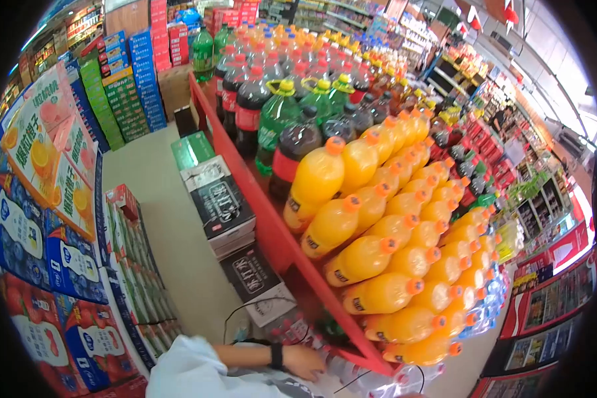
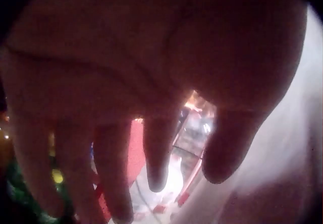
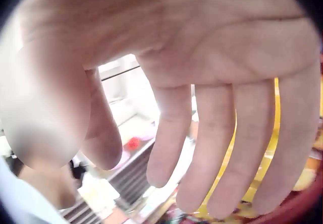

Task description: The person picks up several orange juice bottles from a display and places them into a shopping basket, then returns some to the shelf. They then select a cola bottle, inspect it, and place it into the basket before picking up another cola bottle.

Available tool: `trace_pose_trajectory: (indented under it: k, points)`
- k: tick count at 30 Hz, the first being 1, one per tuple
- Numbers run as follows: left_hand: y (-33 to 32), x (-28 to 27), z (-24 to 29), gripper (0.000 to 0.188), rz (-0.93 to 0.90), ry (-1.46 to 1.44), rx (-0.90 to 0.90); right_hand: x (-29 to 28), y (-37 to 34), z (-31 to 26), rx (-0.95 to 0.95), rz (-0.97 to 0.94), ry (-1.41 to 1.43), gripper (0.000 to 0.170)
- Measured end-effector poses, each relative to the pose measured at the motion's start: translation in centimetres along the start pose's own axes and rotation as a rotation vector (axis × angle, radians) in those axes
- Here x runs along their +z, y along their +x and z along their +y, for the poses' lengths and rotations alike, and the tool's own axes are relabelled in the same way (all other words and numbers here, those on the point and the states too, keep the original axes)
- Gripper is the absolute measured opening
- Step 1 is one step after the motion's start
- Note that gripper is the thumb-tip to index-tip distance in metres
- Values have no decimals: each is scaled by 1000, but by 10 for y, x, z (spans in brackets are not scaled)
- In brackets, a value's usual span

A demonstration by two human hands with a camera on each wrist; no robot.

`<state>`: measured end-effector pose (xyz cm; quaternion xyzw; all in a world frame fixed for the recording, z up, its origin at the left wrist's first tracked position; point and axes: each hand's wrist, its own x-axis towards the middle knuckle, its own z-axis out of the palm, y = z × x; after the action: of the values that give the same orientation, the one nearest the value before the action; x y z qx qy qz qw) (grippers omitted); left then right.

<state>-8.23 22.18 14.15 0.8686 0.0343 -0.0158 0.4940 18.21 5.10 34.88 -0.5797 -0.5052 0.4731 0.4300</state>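
"So, how far along does it look?"

"Hard to say. Neither hand has hold of anything, so I'd judge that no bottle is being handled. The orange drink bottles [image 1: 378, 259] sit packed inside the red rim [image 1: 275, 245], but how much is done or left, I can't tell."

"And the hands?"

"Both are empty, fingers loosely extended and a little apart. The left hand [image 2: 116, 77] is low, just outside the rim's near end. The right hand [image 3: 217, 47] has yellow and red showing past its fingers, but I can't place it exactly against the rim."

"Which way do those bottles point?"

"Their long axes slant away from the rim: bases towards it, orange caps [image 1: 414, 286] towards the right and upper right of the head view. That view is tilted, so I can't tell whether they're truly upright."
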Motion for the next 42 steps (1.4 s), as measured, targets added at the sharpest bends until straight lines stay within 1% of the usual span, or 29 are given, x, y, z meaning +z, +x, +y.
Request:
trace_pose_trajectory:
  k: [1, 3, 4, 5, 6, 7, 8, 10, 11, 12, 13, 14, 15, 16, 18, 19, 20, 22, 25, 26, 28, 29, 32, 33, 36, 37, 39, 41, 42]
  points:
    - [-4, 2, -10, 37, -19, 61, -8, 12, -2, 37, 131, 184, 2, 33]
    - [-9, 9, -44, 28, -21, 214, 14, 32, -11, 130, 450, 297, -130, 36]
    - [-12, 12, -57, 24, -23, 311, 55, 41, -23, 184, 615, 268, -214, 38]
    - [-19, -3, -54, 24, -91, 301, 9, 48, -43, 236, 768, 177, -315, 39]
    - [-27, -20, -51, 25, -168, 290, -33, 52, -69, 286, 857, 2, -453, 41]
    - [-35, -17, -57, 22, -21, 307, -53, 50, -100, 330, 720, -340, -702, 42]
    - [-40, -15, -64, 20, 116, 330, -58, 43, -139, 376, 167, -788, -994, 44]
    - [-55, -36, -51, 24, 301, 275, 30, 99, -173, 391, 524, -677, -1093, 38]
    - [-58, -31, -59, 26, 210, 235, -58, 122, -185, 393, 762, -542, -964, 39]
    - [-61, -28, -66, 28, 118, 215, -149, 144, -181, 382, 993, -331, -748, 40]
    - [-69, -24, -70, 32, 129, 184, -174, 162, -179, 370, 1128, -170, -599, 41]
    - [-79, -21, -72, 35, 154, 155, -217, 173, -177, 361, 1178, -80, -512, 41]
    - [-91, -10, -82, 36, 215, 114, -203, 179, -170, 355, 1195, -22, -455, 42]
    - [-101, 2, -93, 37, 288, 79, -203, 177, -175, 369, 1112, -16, -509, 38]
    - [-124, 25, -107, 37, 322, 124, -272, 174, -187, 395, 946, -2, -628, 31]
    - [-134, 32, -109, 37, 337, 150, -308, 176, -159, 354, 1321, 399, -98, 27]
    - [-141, 36, -108, 37, 285, 167, -379, 162, -231, 503, 1127, 389, -108, 22]
    - [-149, 44, -104, 38, 196, 202, -526, 157, -199, 432, 1152, 693, 495, 18]
    - [-148, 64, -99, 38, 163, 302, -601, 158, -178, 391, 1172, 823, 69, 21]
    - [-140, 68, -94, 38, 145, 326, -617, 157, -184, 394, 1114, 843, -106, 22]
    - [-125, 81, -86, 40, 111, 252, -535, 157, -194, 399, 986, 827, -458, 22]
    - [-125, 88, -77, 41, 101, 211, -519, 157, -194, 393, 963, 899, -378, 20]
    - [-105, 84, -39, 43, -74, 231, -601, 159, -208, 412, 998, 917, -147, 18]
    - [-107, 88, -41, 46, -114, 289, -627, 158, -212, 414, 1008, 915, -37, 15]
    - [-121, 80, -64, 48, -307, 461, -651, 155, -214, 411, 942, 916, 50, 11]
    - [-122, 73, -71, 56, -447, 587, -793, 152, -213, 405, 943, 899, 50, 11]
    - [-138, 71, -110, 53, -650, 786, -986, 151, -216, 421, 945, 888, -10, 15]
    - [-153, 57, -126, 48, -618, 839, -1188, 154, -224, 429, 927, 870, -104, 20]
    - [-159, 48, -124, 46, -547, 853, -1240, 153, -225, 426, 902, 855, -170, 22]
